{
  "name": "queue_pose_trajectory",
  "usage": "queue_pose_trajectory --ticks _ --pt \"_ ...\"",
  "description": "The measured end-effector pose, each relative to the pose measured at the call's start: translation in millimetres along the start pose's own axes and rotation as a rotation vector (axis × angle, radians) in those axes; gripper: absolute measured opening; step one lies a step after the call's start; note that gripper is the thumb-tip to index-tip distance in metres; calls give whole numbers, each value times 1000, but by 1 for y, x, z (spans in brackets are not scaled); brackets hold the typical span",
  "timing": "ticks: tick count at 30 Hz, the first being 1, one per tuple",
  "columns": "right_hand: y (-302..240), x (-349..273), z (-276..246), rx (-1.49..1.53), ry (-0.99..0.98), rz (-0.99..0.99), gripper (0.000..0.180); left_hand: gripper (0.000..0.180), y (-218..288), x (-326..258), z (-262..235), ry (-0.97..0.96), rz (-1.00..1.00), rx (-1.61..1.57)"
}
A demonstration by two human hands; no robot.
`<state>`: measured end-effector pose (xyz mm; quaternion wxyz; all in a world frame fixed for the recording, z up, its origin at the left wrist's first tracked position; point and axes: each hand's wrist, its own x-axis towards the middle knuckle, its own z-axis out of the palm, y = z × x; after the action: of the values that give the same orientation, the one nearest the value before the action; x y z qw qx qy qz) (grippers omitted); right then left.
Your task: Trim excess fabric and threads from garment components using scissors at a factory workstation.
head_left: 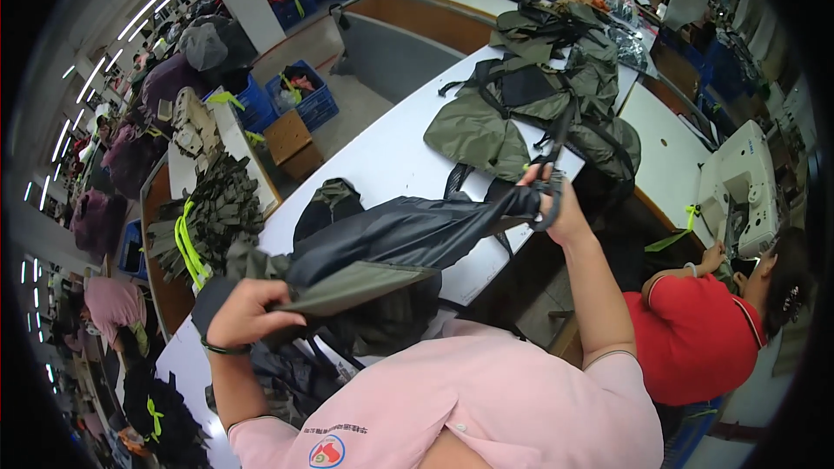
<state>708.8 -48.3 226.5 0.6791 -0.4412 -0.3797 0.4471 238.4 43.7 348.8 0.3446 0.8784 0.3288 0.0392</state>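
Both hands clenched on opposite ends of a black-and-olive fabric piece over a white table

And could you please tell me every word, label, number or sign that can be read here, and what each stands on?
Pink shirt: a dark line of printed characters, not copied out here.
Same shirt: a round red-and-blue badge, also not copied out.
White sewing machine at right: a small blue marking, too small to read.
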Motion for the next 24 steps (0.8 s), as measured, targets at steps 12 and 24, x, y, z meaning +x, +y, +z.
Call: queue_pose_trajectory --ticks 12,24 --pt "190 -20 4 184 217 758 13 45 4 83 156 217 260 237" --pt "127 -48 6 229 -50 555 30 10 -50 127 194 131 -123 -906"
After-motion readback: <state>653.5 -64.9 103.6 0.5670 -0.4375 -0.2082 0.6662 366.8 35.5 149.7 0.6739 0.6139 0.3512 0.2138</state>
